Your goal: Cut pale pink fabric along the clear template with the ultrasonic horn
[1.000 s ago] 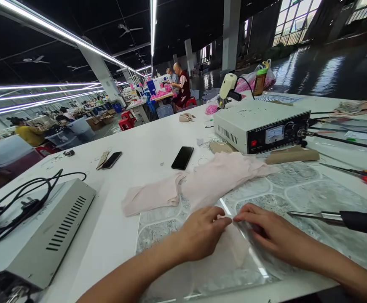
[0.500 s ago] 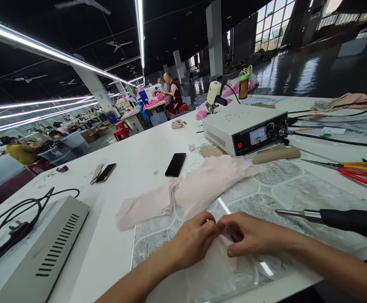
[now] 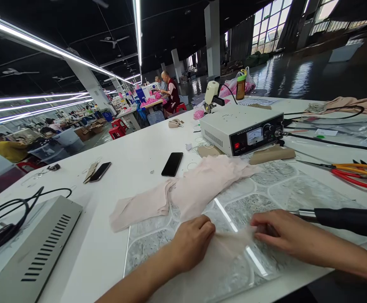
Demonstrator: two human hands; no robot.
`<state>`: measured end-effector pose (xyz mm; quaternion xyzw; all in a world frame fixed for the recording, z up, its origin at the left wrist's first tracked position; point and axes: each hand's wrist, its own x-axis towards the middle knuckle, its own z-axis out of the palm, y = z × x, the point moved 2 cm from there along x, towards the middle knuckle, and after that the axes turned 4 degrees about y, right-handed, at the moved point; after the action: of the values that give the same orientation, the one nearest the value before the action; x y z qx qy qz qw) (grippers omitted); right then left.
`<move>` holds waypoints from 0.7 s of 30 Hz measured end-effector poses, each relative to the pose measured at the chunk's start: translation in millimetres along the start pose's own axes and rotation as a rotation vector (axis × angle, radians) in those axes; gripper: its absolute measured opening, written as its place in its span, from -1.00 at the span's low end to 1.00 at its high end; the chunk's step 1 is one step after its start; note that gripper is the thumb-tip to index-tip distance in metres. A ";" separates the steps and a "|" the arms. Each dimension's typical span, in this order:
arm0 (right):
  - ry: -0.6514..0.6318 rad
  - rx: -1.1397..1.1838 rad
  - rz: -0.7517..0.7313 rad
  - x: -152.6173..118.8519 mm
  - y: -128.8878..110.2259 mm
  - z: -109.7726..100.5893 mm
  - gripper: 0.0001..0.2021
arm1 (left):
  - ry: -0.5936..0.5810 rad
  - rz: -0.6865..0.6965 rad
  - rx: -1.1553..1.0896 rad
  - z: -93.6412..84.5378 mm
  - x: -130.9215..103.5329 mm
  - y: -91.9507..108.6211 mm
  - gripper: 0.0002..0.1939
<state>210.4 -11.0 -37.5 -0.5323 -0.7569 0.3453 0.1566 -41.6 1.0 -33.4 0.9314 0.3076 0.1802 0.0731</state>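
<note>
A sheer pale fabric piece (image 3: 208, 265) lies over the glossy marble-patterned sheet (image 3: 151, 242) and stretches between my two hands. My left hand (image 3: 193, 242) is closed on its one side, fingers curled down. At its other side my right hand (image 3: 276, 231) pinches the edge between thumb and fingers. Just beyond my hands rests a crumpled pile of pale pink fabric (image 3: 202, 181). A black-handled tool with a metal tip (image 3: 344, 219) lies beside my right hand, its tip partly hidden behind that hand.
A grey control box (image 3: 242, 128) stands at the back. Scissors with orange and red handles (image 3: 357, 172) lie at the right. Two phones (image 3: 172, 164) are on the white table (image 3: 107, 210). Another grey box (image 3: 44, 248) with black cable is at the left. People sit farther off.
My right hand has moved right, away from my left hand, and the sheer fabric is now drawn out between them. The camera view has shifted slightly.
</note>
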 end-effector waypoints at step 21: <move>0.521 -0.120 -0.253 -27.2 36.7 20.6 -0.66 | -0.149 0.182 0.146 -11.2 -18.0 22.9 -0.66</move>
<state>234.0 -36.0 -73.9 -0.5128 -0.7705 0.1294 0.3559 -46.7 -27.8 -22.6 0.9691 0.2279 0.0938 0.0113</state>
